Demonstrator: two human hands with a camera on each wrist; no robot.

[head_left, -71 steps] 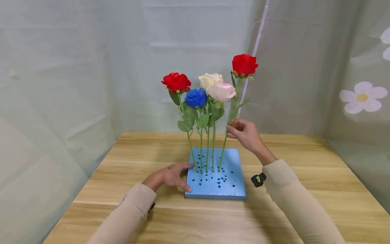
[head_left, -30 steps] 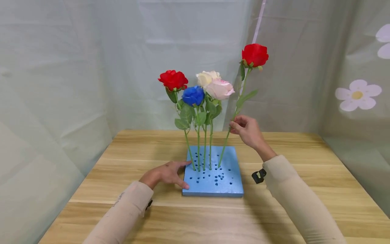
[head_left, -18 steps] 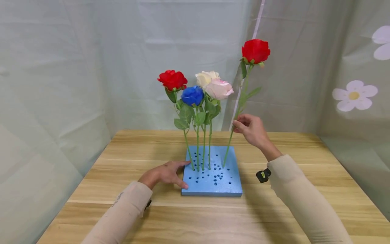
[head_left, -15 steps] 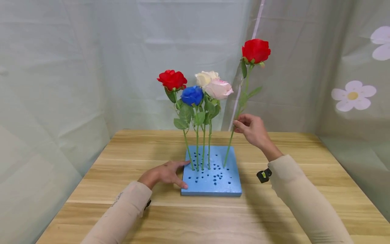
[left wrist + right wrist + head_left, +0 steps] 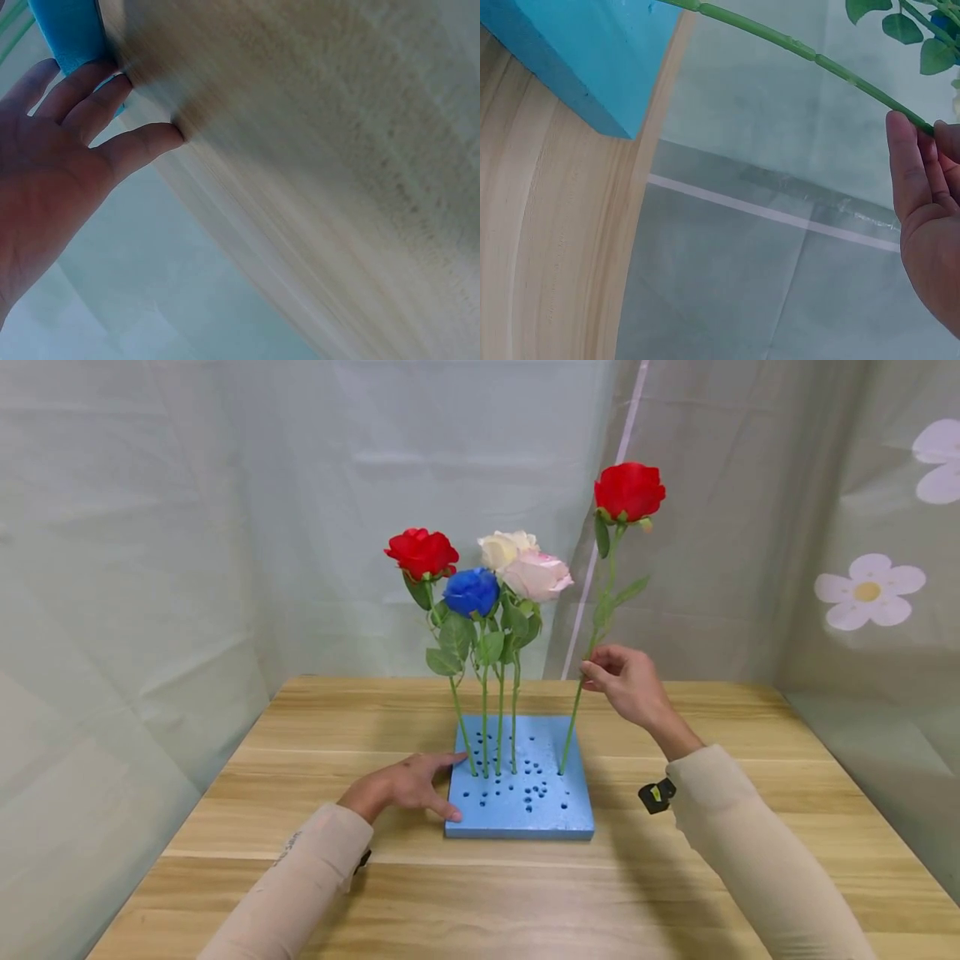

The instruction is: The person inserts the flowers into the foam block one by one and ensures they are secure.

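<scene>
My right hand (image 5: 630, 685) pinches the green stem of a tall red rose (image 5: 630, 492) partway up, between thumb and fingertips. The stem leans right, and its lower end meets a hole in the right part of the blue perforated board (image 5: 487, 825). In the right wrist view the stem (image 5: 765, 34) runs from the board to the pinching fingers. My left hand (image 5: 416, 781) rests against the board's left edge, thumb and fingers spread; its fingers look straight in the left wrist view. Another red rose (image 5: 422, 553), a blue rose (image 5: 471, 592), a cream rose (image 5: 504, 550) and a pink rose (image 5: 537, 575) stand in the board.
The board lies on a wood-grain table (image 5: 360, 718). Pale cloth curtains (image 5: 435, 452) hang behind and at both sides, with white flower prints (image 5: 870, 592) on the right one. Several small holes show on the board's front half.
The right hand has carried the red rose rightward across the board, and its stem's lower end has shifted from the middle toward the right edge. The left hand stays against the board.
</scene>
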